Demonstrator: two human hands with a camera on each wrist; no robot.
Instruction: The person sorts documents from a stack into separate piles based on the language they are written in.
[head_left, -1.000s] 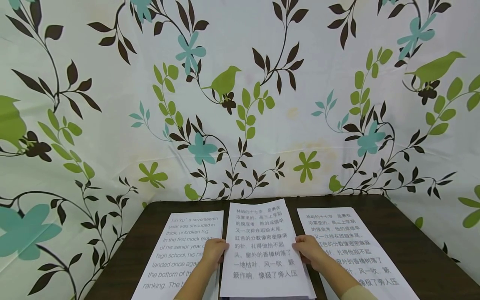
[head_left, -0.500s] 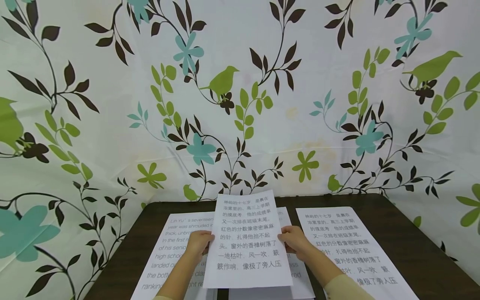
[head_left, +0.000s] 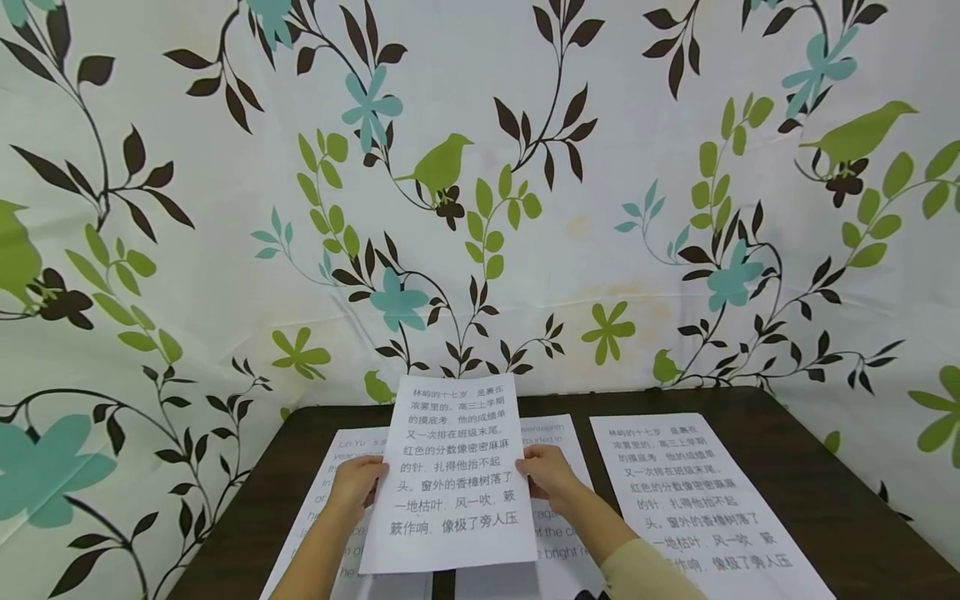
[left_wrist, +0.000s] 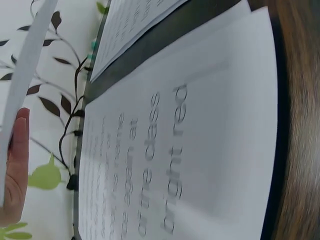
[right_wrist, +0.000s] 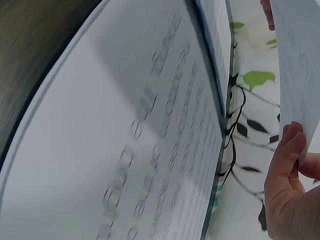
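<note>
A white sheet of paper (head_left: 453, 475) printed with Chinese text is held up above the table, tilted toward the camera. My left hand (head_left: 356, 483) pinches its left edge, and my right hand (head_left: 551, 479) pinches the right edge. In the right wrist view the right thumb and fingers (right_wrist: 292, 145) grip the sheet from both faces. Below it, the left stack of English-text paper (head_left: 300, 550) and the middle English-text stack (head_left: 566, 533) are partly hidden by the sheet and arms. The left wrist view shows the left stack's English page (left_wrist: 215, 115) close beneath the hand.
To the right lies another stack of paper with Chinese text (head_left: 697, 500), near my right forearm. All of it rests on a dark wooden table (head_left: 840, 508). Behind the table's back edge hangs a cloth (head_left: 570, 250) patterned with leaves, flowers and birds.
Both hands have lifted the Chinese-text sheet off the middle stack and carried it left, partly over the left stack. English text now shows on top of the middle stack.
</note>
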